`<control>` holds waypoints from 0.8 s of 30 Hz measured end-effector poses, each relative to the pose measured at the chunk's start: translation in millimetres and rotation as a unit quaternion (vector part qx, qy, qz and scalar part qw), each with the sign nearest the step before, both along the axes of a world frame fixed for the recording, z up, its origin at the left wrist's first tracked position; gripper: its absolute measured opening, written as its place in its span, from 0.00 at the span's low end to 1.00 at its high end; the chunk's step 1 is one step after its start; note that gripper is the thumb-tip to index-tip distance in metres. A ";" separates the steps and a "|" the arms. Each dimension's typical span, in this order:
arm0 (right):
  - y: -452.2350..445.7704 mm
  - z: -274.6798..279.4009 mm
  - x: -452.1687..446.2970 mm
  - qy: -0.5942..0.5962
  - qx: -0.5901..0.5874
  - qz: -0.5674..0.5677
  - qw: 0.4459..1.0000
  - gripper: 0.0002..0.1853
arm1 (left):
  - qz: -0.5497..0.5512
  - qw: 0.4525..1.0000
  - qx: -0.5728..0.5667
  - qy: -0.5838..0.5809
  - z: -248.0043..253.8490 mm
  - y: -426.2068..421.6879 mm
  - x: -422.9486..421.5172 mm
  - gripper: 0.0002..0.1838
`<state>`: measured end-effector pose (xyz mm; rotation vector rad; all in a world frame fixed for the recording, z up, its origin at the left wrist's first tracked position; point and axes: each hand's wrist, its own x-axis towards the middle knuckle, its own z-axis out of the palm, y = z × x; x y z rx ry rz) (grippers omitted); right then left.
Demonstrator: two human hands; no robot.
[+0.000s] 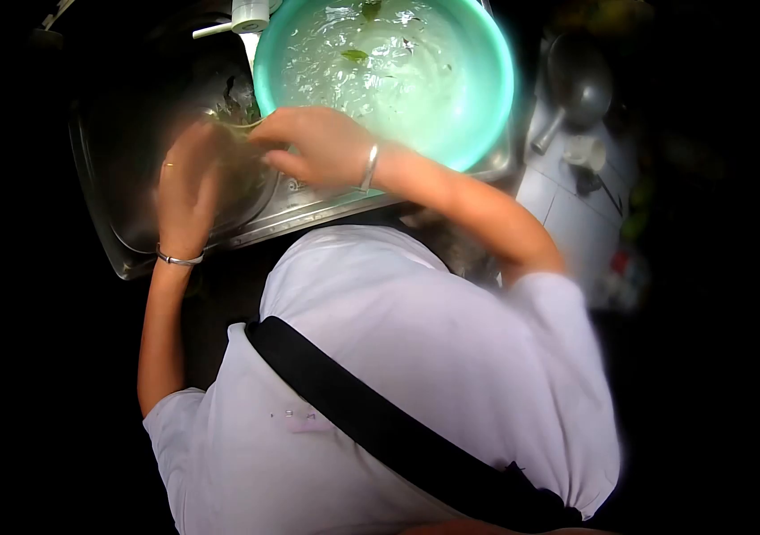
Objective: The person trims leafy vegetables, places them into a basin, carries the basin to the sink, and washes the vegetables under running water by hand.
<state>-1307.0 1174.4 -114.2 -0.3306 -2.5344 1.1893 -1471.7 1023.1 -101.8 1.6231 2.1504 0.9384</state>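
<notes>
Over the left sink basin point(121, 169), my left hand point(188, 187) hangs with its fingertips smeared by motion, next to some leafy greens. My right hand point(322, 147) is at the near left rim of a turquoise basin, thumb and fingers closed at the end of a pale green stem point(244, 126). Dark leaves point(235, 105) stick up between the hands. Water fills the turquoise basin point(492, 76), and a small green leaf point(355, 55) floats in it.
A white faucet part point(250, 14) is at the top, left of the basin. To the right, a metal ladle or pan point(579, 82) and a small white cup point(584, 152) rest on white tiles point(567, 209). The metal sink edge point(308, 214) runs in front of my body.
</notes>
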 end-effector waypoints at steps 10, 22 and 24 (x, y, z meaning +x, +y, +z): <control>102.9 -25.4 141.1 -0.011 0.215 -0.422 0.881 0.13 | 0.026 0.998 -0.039 0.043 -36.3 17.5 -10.5 0.15; 140.3 -77.5 204.4 -0.037 -0.197 -0.553 0.808 0.16 | 0.177 0.958 -0.122 -0.192 -84.4 125.6 18.1 0.20; 138.4 -78.6 202.9 0.006 -0.225 -0.558 0.799 0.13 | 0.176 0.955 -0.136 -0.197 -92.2 129.8 15.5 0.20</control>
